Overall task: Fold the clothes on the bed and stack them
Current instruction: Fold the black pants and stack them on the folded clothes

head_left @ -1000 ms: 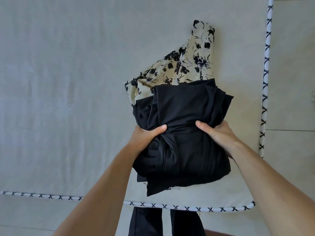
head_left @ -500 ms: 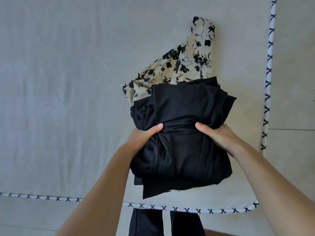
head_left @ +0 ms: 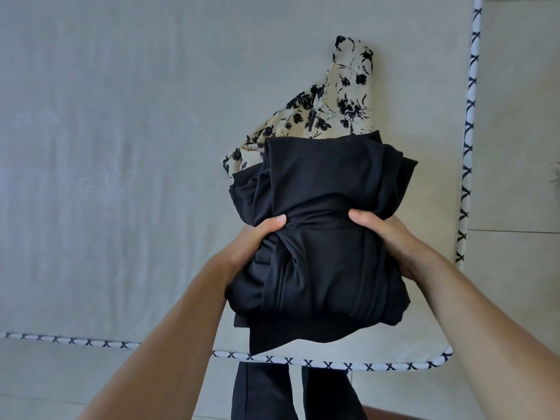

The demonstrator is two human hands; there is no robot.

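A bundle of folded black clothes [head_left: 321, 207] is held over the bed's near right corner. My left hand [head_left: 257, 241] grips its left side with the thumb on top. My right hand [head_left: 385, 234] grips its right side the same way. A cream garment with black flowers [head_left: 342, 104] sticks out from under the far end of the black bundle; I cannot tell whether it rests on the mattress or is lifted with the bundle. My fingers under the cloth are hidden.
The pale grey mattress [head_left: 121, 177] spreads to the left and far side. Its white piping with black crosses [head_left: 333, 363] marks the near and right edges. Beyond lies tiled floor [head_left: 515, 147]. My black trouser legs [head_left: 266, 392] show below the bed edge.
The bundle and both hands have shifted slightly away from me and a little higher; the grip on the black clothes is the same.
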